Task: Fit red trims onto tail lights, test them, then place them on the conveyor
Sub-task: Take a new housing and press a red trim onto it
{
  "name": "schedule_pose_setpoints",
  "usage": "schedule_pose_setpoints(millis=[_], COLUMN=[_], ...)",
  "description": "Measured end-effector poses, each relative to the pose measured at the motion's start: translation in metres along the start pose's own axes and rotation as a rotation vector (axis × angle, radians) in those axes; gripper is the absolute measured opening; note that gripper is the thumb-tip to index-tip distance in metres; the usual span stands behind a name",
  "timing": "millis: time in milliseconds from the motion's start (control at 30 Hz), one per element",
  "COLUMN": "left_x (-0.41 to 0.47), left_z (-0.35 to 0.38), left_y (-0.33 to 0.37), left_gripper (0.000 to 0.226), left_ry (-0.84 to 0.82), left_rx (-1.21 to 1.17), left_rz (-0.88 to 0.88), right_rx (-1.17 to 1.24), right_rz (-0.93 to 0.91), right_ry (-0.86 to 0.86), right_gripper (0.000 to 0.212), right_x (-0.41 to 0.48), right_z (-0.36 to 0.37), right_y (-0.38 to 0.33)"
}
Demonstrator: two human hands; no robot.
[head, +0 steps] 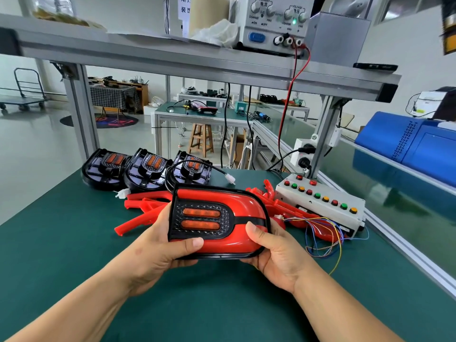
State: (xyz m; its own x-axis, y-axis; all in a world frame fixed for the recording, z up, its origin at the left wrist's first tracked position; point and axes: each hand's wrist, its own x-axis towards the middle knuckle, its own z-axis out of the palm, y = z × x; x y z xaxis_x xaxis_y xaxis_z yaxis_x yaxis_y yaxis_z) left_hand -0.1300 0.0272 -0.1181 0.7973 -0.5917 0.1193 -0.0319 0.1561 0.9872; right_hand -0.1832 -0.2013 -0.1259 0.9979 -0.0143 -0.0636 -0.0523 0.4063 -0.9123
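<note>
Gripping the tail light (201,219) at both ends, left hand (158,250) and right hand (274,253) probably press its red trim (222,196) home.

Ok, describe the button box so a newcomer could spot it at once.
Start at the green bench and go to its right edge, beside the conveyor. There, right of the red trims, lies a white box. It alone carries rows of red, green and yellow buttons.
</note>
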Motion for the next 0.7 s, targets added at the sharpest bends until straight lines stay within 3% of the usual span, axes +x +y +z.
schedule_pose_setpoints(millis=[300,567,700], left_x=[0.000,-0.001,0.000], left_z=[0.001,0.009,0.010], left_y=[-0.002,-0.001,-0.004], left_gripper=[0.068,0.068,0.095], left_ry=[-0.078,-0.043,0.071], left_rx=[0.014,0.009,0.001], left_rz=[-0.017,-0.003,0.011], right_rx=[-0.011,0.012,0.000], right_rz=[-0.063,-0.062,-0.027], right_ry=[0.101,0.160,0.058], right_gripper=[0.068,0.069,0.058], right_x=[0.003,0.002,-0.001], right_z=[0.011,0.015,0.011], right_y=[-0.001,-0.001,-0.004])
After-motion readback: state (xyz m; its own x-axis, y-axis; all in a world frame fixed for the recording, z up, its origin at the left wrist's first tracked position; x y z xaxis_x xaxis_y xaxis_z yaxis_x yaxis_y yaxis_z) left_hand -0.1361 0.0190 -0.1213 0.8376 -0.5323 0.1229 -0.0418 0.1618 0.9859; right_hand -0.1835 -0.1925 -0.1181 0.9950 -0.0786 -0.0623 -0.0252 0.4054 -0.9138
